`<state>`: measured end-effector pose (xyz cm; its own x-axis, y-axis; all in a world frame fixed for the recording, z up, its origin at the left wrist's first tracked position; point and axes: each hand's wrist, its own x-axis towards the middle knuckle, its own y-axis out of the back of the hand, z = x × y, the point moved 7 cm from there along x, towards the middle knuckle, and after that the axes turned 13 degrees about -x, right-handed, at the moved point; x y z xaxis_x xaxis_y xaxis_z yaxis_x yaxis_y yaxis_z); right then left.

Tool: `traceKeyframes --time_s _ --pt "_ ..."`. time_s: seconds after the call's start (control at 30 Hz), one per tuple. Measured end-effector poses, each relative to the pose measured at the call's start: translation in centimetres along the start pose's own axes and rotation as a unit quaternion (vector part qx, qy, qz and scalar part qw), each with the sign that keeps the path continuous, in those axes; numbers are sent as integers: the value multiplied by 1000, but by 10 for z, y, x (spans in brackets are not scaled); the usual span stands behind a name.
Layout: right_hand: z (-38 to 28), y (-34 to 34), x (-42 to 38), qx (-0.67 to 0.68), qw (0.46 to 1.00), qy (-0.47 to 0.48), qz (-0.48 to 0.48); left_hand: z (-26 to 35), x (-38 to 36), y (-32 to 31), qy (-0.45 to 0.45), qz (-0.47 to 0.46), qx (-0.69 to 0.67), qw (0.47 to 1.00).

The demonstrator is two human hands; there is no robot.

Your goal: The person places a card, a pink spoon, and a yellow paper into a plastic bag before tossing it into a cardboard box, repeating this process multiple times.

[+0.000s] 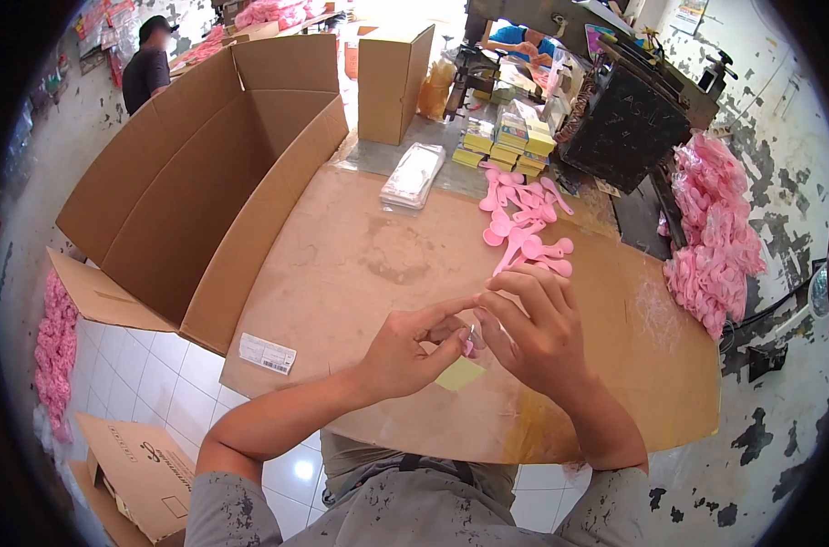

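My left hand is closed, thumb and fingers pinched on a small clear plastic bag with a bit of pink showing at the fingertips. Close against it, my right hand has its fingers bent, with thumb and forefinger brought in at the bag's upper part; what they pinch is hidden. Just below the hands a pale yellow-green card shows over the cardboard-covered table. Beyond the right hand lies a loose heap of pink measuring spoons.
A stack of clear plastic bags lies ahead, beside piles of yellow printed cards. At left stands a large open carton; a black machine box is at right. Bundled pink pieces hang at the right edge. Two other people are farther back.
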<state>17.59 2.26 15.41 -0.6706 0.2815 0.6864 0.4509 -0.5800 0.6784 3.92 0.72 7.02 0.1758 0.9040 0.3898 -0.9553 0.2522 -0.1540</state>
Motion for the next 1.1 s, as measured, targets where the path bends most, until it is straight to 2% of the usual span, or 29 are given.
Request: traceKeyframes --time_s 0.2,0.3,0.37,0.47,0.67,0.8,0.9,1.0,1.1 --pt "1 2 -1 -20 999 -20 30 -5 -1 0 11 6 -11 1000" --pt "12 8 -1 30 996 -79 -1 -10 -1 -1 40 19 -46 998" --pt "15 7 -3 24 996 -80 -4 -12 0 -2 53 18 -58 997" --pt "7 4 -5 -2 999 -52 -2 -14 0 -3 75 -6 -37 996" --pt "-5 -7 -10 -64 998 -6 -4 -11 -1 -4 -21 -2 68 997" --pt "-9 -9 -6 -85 996 22 -6 -14 -3 -5 -18 -21 131 991" --pt "1 -24 -6 -43 995 5 -91 -15 -3 -9 0 -43 162 986" --pt "28 -25 -8 -24 996 -72 -42 -17 0 -7 27 -41 149 988" --pt "77 -25 -27 152 955 -244 -78 -22 0 1 64 -10 64 996"
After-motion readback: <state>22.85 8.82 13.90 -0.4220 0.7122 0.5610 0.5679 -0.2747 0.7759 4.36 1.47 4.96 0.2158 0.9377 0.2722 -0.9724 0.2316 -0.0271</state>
